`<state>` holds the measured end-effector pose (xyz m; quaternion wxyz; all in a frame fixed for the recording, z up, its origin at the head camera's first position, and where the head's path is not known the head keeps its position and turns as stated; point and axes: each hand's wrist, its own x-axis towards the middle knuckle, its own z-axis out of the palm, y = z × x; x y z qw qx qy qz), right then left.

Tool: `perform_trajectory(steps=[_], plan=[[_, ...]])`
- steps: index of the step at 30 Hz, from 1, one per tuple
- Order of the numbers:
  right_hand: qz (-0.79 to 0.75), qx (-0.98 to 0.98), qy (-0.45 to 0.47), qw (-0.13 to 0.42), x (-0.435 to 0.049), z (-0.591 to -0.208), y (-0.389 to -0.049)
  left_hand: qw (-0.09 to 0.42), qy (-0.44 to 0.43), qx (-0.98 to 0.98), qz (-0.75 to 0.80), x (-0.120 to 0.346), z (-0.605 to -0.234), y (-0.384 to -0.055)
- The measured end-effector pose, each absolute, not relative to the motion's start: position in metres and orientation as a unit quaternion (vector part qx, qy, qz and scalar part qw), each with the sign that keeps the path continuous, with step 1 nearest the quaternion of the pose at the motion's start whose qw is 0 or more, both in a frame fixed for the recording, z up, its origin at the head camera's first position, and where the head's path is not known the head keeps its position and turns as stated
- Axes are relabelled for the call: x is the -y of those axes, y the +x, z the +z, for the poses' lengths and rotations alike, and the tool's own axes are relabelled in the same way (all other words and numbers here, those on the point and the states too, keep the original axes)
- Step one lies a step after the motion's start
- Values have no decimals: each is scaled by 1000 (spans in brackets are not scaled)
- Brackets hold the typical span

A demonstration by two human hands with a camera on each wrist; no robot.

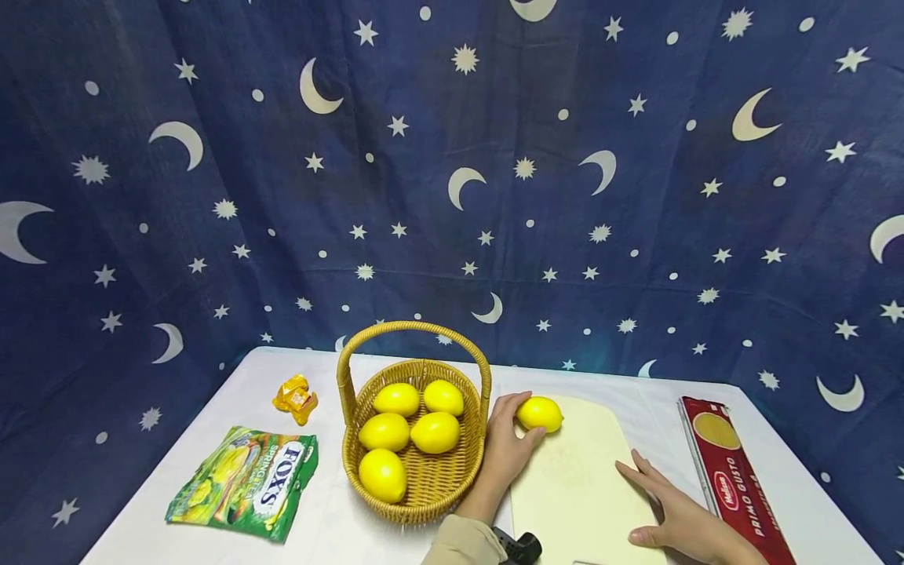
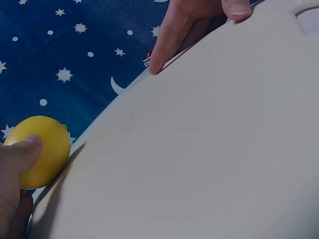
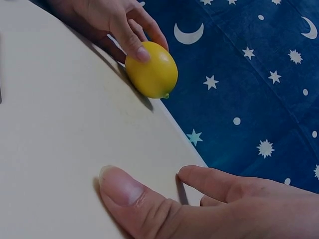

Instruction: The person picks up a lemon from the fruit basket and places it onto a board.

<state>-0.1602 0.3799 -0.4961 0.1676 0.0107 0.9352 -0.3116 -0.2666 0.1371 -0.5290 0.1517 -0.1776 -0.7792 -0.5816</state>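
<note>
A yellow lemon (image 1: 540, 414) is pinched between the thumb and fingers of my left hand (image 1: 510, 439), over the upper left edge of a cream cutting board (image 1: 575, 479). The right wrist view shows the same lemon (image 3: 152, 70) with its small green tip, close over the board. At the board's right edge is my right hand (image 1: 678, 514), its thumb over the surface and its fingers extended along the rim. Left of the board stands a wicker basket (image 1: 431, 475) with a tall handle, holding several lemons (image 1: 384, 475).
A green Fox's candy bag (image 1: 243, 482) lies at the left, with a crumpled orange wrapper (image 1: 295, 399) behind it. At the far right lies a red pasta pack (image 1: 738, 486). A dark starry curtain (image 1: 424, 196) hangs behind the white table (image 1: 325, 502).
</note>
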Motion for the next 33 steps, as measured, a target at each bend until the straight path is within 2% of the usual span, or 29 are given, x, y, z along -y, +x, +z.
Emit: perform_trajectory(steps=[11, 18, 26, 33], plan=[[-315, -934, 2, 169, -381, -496, -159, 158, -193, 772, -585, -136, -516, -260], [-312, -936, -15, 161, -384, -493, -158, 158, -236, 811, -512, -138, -493, -246], [-327, -930, -26, 166, -383, -497, -158, 165, -358, 831, -393, -128, -445, -209], [-323, -932, -31, 161, -384, -497, -158, 231, -494, 777, -313, -84, -407, -186]])
